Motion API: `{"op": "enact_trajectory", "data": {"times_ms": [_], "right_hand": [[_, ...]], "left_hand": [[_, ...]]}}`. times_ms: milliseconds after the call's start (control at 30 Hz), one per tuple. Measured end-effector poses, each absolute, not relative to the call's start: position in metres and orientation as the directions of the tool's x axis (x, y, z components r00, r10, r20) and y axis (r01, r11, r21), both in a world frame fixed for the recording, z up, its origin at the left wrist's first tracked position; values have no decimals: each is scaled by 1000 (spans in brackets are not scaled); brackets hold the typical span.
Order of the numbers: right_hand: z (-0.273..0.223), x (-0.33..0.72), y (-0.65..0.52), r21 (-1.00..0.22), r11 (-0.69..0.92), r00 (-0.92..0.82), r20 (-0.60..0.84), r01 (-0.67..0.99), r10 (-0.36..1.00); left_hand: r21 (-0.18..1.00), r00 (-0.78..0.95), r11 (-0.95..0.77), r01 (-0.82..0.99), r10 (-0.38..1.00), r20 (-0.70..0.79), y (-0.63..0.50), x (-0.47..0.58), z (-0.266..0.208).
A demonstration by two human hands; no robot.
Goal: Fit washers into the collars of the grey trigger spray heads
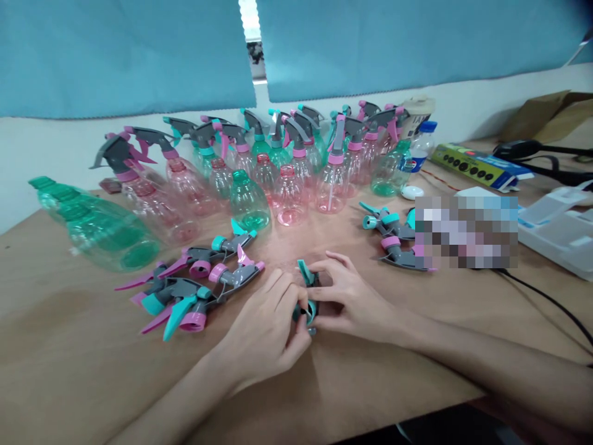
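Note:
Just in front of me, both hands are at one grey and turquoise trigger spray head (303, 272) above the table. My right hand (349, 296) grips it from the right, fingers along its body and thumb near the collar. With thumb and forefinger closed, my left hand (273, 324) pinches at the turquoise collar's opening; whether a small part is between those fingertips is hidden. Left of my hands lies a pile of loose trigger spray heads (185, 290), pink or turquoise with grey. More loose spray heads (393, 238) lie beyond my right hand.
Pink and green spray bottles stand at the back, some topped, some open-necked, such as the green bottle (250, 204) and pink bottle (290, 201). Green bottles (102, 232) stand at left. A soda bottle (420, 151), yellow-green box (477, 167), white plastic case (563, 225) and black cable (546, 303) are right.

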State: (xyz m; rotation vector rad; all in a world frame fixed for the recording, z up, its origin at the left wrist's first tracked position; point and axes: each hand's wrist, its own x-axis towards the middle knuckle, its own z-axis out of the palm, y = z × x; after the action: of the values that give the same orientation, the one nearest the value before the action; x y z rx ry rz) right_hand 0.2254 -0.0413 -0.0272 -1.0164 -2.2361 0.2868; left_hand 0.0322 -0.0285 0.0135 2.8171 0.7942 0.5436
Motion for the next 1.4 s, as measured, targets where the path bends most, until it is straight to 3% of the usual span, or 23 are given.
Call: {"op": "enact_trajectory", "data": {"times_ms": [367,567,733,900,1067,1400], "right_hand": [[-25,232,-37,-456,654,-468,461,604,754],[-26,233,-38,-440,647,-466,456,623,758],[-26,234,-38,-454,623,-436,454,637,777],[-30,238,-34,-474,586,-378,465,657,801],[-31,240,-32,-472,577,-363,470,666,804],[-29,238,-33,-496,569,-363,454,656,814]], "left_hand": [[354,780,-844,403,519,348,-25,27,2],[486,734,-772,410,596,327,-26,24,-3],[674,583,-560,482,779,230,-31,28,-7],[867,443,-301,398,890,106,-31,29,-9],[858,441,-338,387,885,150,-21,26,-8],[905,259,-251,343,952,165,-21,26,3]]}}
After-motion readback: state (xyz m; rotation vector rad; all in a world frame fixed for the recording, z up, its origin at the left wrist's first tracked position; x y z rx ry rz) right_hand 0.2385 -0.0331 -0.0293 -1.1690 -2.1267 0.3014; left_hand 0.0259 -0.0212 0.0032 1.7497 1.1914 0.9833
